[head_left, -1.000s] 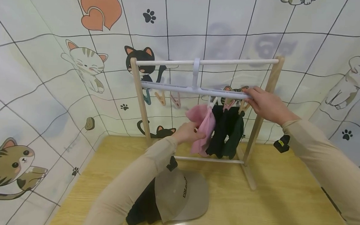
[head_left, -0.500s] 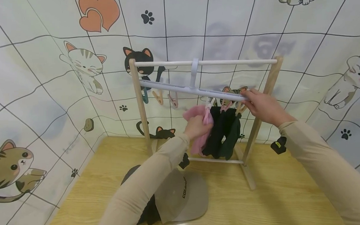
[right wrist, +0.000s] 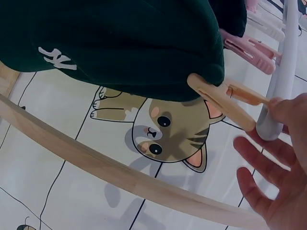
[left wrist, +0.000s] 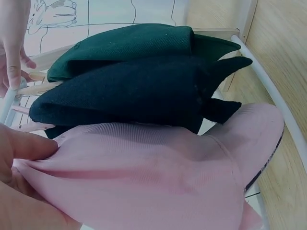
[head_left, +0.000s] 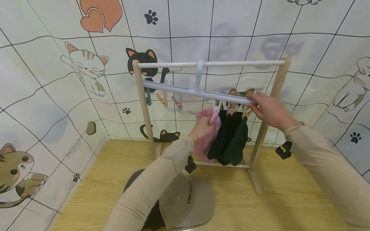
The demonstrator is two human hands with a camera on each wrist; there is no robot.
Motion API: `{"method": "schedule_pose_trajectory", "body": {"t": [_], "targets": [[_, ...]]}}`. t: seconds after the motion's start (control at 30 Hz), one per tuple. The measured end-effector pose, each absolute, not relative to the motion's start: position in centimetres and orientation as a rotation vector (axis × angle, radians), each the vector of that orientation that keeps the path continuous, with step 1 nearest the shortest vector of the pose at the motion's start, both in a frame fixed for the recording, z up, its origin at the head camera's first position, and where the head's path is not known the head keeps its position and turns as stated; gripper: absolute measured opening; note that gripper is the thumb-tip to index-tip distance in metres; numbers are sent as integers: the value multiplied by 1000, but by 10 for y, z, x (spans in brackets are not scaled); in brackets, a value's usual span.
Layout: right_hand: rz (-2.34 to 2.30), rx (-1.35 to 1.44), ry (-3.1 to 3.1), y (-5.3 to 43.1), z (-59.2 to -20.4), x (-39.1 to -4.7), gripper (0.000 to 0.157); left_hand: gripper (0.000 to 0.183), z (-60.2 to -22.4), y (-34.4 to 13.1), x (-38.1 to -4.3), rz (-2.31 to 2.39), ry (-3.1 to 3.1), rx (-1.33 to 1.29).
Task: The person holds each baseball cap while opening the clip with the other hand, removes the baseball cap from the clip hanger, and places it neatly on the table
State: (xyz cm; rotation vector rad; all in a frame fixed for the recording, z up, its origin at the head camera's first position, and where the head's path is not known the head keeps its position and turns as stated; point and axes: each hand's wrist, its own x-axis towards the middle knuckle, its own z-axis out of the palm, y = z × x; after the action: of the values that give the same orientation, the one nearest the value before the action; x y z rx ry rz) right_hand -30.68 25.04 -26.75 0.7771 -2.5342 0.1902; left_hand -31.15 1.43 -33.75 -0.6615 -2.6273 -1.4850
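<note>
My left hand (head_left: 201, 130) pinches the gathered upper part of a pink cap (left wrist: 144, 177), just below a white clip (head_left: 216, 106). The cap hangs by this clip from a pale lilac clip hanger (head_left: 170, 89). My right hand (head_left: 269, 110) grips the hanger's right end between thumb and fingers. Beside the pink cap hang a black cap (left wrist: 120, 96) under a pink clip (right wrist: 254, 55) and a dark green cap (left wrist: 129, 45) with a white logo, under a beige clip (right wrist: 223, 103). My sleeve partly covers a beige cap (head_left: 197, 201) on the table.
The hanger hooks over the white top rail (head_left: 245, 64) of a wooden rack (head_left: 143, 109). Teal, beige and pink clips (head_left: 177, 102) hang without caps on its left half. A dark cap (head_left: 137, 178) lies beside the beige cap on the wooden table (head_left: 292, 200).
My left hand has moved up and right along the pink cap to just under its clip. The hanger's right end has dipped slightly, with my right hand still on it.
</note>
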Motion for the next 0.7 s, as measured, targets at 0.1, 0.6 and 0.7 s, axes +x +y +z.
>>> {"method": "schedule_pose_trajectory", "body": {"t": [0.1,0.6,0.7], "targets": [[206,720,-2522,248,-268,-306,33,9,-337,15,-312,-1483,-2624,-658],[131,483,-2452,168,-280,-297,30,14,-334,26,-312,-1307,-2690,-662],[85,391,-2444,161,-282,-298,41,13,-332,23,-311,-1264,-2691,-701]]}}
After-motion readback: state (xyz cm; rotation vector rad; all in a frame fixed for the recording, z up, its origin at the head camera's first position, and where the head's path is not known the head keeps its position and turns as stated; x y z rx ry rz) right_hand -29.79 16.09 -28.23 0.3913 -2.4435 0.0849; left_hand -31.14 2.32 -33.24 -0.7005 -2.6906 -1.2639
